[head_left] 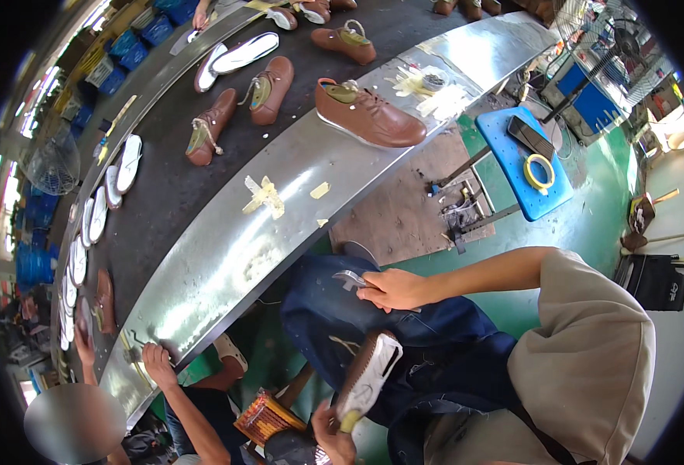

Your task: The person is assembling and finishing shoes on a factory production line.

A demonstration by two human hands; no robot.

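My right hand [395, 290] is closed round the handle of a hammer with a metal head [350, 279], held above my dark blue trousers. Below it, my left hand [334, 435] grips a brown shoe [367, 373] by its lower end. The shoe is tilted, its whitish underside partly turned up, and a lace hangs loose beside it. Hammer and shoe are apart. On the metal ledge in front of me stands a brown lace-up shoe [371, 116] with a white sole edge.
Several brown shoes [271, 91] and white soles [129, 164] lie on the dark belt [195, 186]. Tape scraps [264, 197] stick to the metal ledge. A blue stool [512, 147] holds a phone and a tape roll [539, 172]. At the left, a co-worker's hand [156, 364] rests at the ledge.
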